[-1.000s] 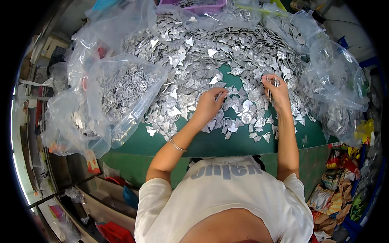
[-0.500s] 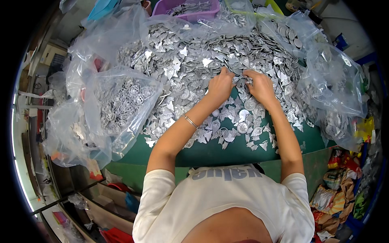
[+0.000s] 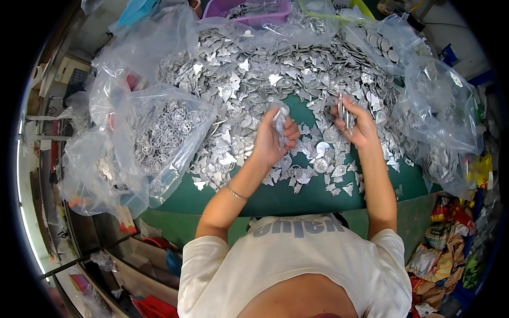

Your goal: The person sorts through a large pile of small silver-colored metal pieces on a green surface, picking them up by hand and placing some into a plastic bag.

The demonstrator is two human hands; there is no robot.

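Observation:
A broad heap of flat silver metal pieces (image 3: 249, 85) spreads over the green table (image 3: 254, 204), with smaller scattered pieces nearer my body. My left hand (image 3: 274, 137) curls around a small stack of the metal pieces (image 3: 281, 123), held on edge above the heap. On the right, my right hand (image 3: 358, 123) grips another bunch of flat metal pieces (image 3: 345, 114) between thumb and fingers. Green tabletop shows between the two hands. The exact shapes of the held pieces are partly hidden by my fingers.
A clear plastic bag (image 3: 167, 130) of ring-like metal parts lies at left, and another clear bag (image 3: 442, 106) bulges at right. A purple basket (image 3: 246, 16) and a yellow-green basket (image 3: 366, 9) stand at the back. Packets (image 3: 429, 259) are piled low at the right.
My hands have come apart from the heap's middle, left hand leftward and nearer, right hand rightward. Each now has a bunch of metal pieces, and green tabletop shows where they were.

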